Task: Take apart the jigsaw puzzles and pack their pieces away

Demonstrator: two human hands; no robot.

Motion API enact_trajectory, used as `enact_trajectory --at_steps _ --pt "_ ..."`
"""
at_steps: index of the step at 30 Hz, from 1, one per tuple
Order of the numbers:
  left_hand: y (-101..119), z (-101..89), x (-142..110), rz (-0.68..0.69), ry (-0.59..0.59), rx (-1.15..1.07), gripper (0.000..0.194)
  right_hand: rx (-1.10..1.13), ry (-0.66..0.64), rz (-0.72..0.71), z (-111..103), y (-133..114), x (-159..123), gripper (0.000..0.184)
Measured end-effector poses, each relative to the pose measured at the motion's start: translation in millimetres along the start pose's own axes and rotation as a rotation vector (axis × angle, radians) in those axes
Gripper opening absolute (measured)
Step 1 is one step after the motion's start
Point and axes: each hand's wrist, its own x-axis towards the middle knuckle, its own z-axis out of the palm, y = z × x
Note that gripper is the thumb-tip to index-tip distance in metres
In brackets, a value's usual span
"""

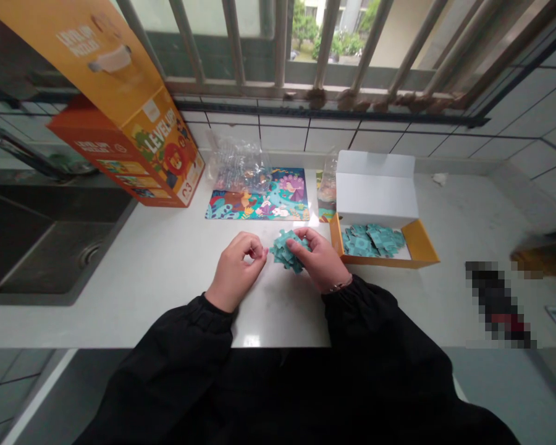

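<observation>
My right hand point(322, 256) is closed around a loose stack of teal jigsaw puzzle pieces point(287, 250), its thumb on top. Just left of the stack, my left hand point(241, 266) has thumb and fingertips pinched together at the pieces' edge. What those fingertips hold, if anything, is too small to make out. Both hands are over the white countertop point(278, 309). Beside my right hand stands an open yellow box point(380, 262) with its white lid raised, and more teal puzzle pieces point(373, 241) lie inside it.
Behind my hands lies a colourful animal picture sheet point(282, 207), partly under a clear plastic bag point(241, 164). A tall orange puzzle box point(139, 154) stands at the left, beside the dark sink point(50, 247). A barred window point(278, 49) is at the back. A blurred dark object point(498, 303) lies at right.
</observation>
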Motion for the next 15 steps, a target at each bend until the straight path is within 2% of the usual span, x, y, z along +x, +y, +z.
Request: enact_trajectory --at_steps 4,7,8,12,15 --pt "1 0.1 -1 -0.09 -0.069 -0.002 0.025 -0.274 0.26 -0.23 -40 -30 -22 0.044" --pt "2 -0.2 -1 -0.1 -0.123 0.003 0.025 -0.468 0.539 -0.241 -79 -51 -25 0.052" --pt "2 -0.2 -1 -0.095 -0.139 0.005 0.025 -0.561 0.588 -0.209 -93 -55 -24 0.054" --pt "1 0.6 -1 -0.066 -0.187 0.012 0.024 -0.946 0.556 -0.124 -137 -58 -24 0.056" --pt "-1 1.4 -1 -0.059 -0.2 0.01 0.023 -1.1 0.653 -0.2 -155 -52 -41 0.053"
